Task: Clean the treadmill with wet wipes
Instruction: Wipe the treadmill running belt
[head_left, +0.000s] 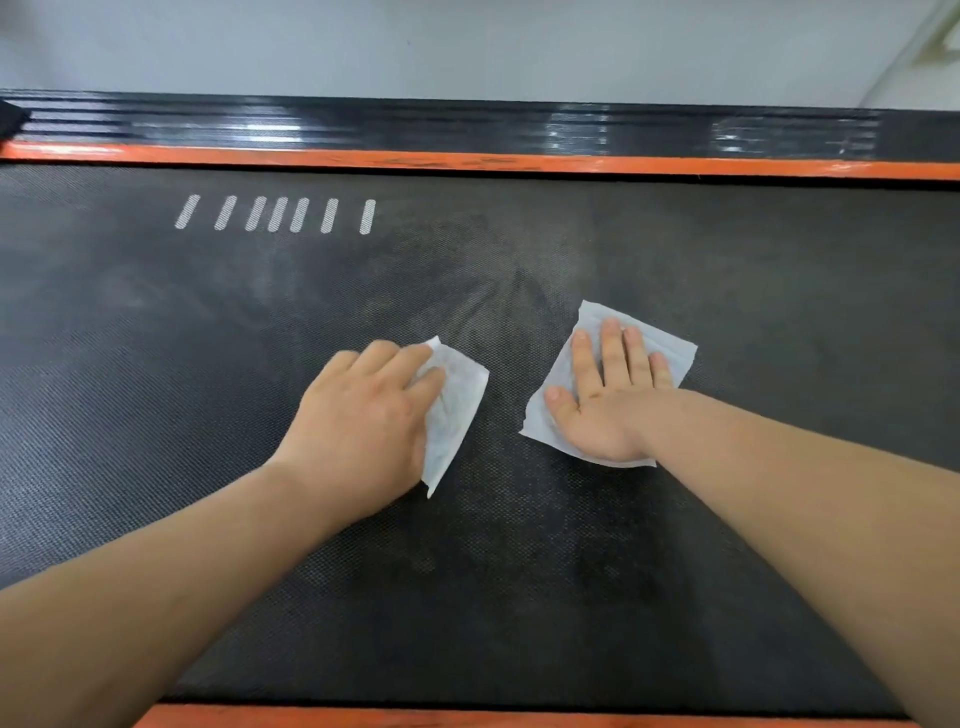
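The black treadmill belt (156, 415) fills most of the view. Along the belt's far edge runs a thin orange strip (467, 162), and past that a shiny black side rail (415, 124) with ridges. Another orange strip (415, 719) runs along the belt's near edge. Two bare arms reach onto the middle of the belt. The left hand (363, 415) lies on a folded white wipe (457, 410). Its fingers are close together and a little bent, with the tips pushing down on the wipe. The wipe sticks out from under the thumb side, and the thumb is hidden. The right hand (608, 405) lies flat on a second wipe (670, 353). Its fingers (612, 353) are straight and a little apart, and the wipe shows past the fingertips and beside the thumb. Both wipes lie flat on the belt, near each other but not touching. A row of small white stripes (275, 214) is printed near the belt's far edge.
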